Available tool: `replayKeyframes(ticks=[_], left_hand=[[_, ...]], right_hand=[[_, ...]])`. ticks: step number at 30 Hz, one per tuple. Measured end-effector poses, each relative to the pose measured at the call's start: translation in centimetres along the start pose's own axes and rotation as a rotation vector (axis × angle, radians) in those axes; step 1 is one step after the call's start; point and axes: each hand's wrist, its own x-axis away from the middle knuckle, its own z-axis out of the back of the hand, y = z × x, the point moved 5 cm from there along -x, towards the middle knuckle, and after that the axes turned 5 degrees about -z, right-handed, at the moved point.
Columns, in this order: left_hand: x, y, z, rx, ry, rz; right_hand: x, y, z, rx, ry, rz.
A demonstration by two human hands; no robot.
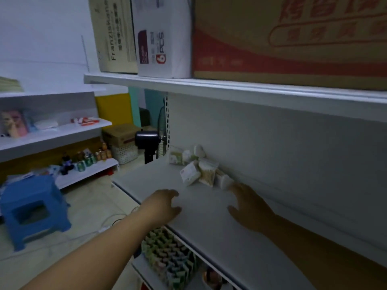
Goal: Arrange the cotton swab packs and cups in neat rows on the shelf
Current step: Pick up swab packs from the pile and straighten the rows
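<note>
On the white shelf a loose heap of goods lies against the back panel. A white cotton swab pack leans on a clear bag of swabs, with a stack of white cups lying on its side to their right. Farther back sit more small packs and a second cup stack. My right hand hovers over the shelf with its fingers spread, fingertips close to the nearer cups; whether they touch is unclear. My left hand is at the shelf's front part, fingers relaxed, holding nothing.
The shelf above carries large cardboard boxes. Below the working shelf stand rows of small coloured packs. A blue stool and a black fan stand on the floor to the left, beside another shelf unit with drink cans.
</note>
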Motion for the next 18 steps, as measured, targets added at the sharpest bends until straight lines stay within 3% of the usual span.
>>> replayKeyframes(ticks=[6, 9, 11, 14, 16, 18], left_hand=[[-7.7, -3.6, -1.3, 0.288, 0.051, 0.001], [-10.6, -4.6, -0.4, 0.166, 0.208, -0.024], [-12.5, -5.1, -0.3, 0.132, 0.229, -0.007], [-15.0, -5.2, -1.1, 0.187, 0.127, 0.014], [-15.8, -5.0, -1.5, 0.209, 0.047, 0.006], [-15.9, -4.9, -1.7, 0.219, 0.028, -0.020]], right_hand=[[-7.2, -2.9, 0.0, -0.067, 0.185, -0.260], [-10.9, -3.5, -0.3, -0.102, 0.171, -0.441], [-12.4, -3.6, -0.9, -0.048, 0.131, -0.565], [-12.2, -5.7, -1.4, 0.109, 0.265, -0.485], [-11.1, -7.4, -1.6, 0.042, 0.401, -0.383], [-9.8, -8.7, -1.6, -0.115, 0.385, -0.412]])
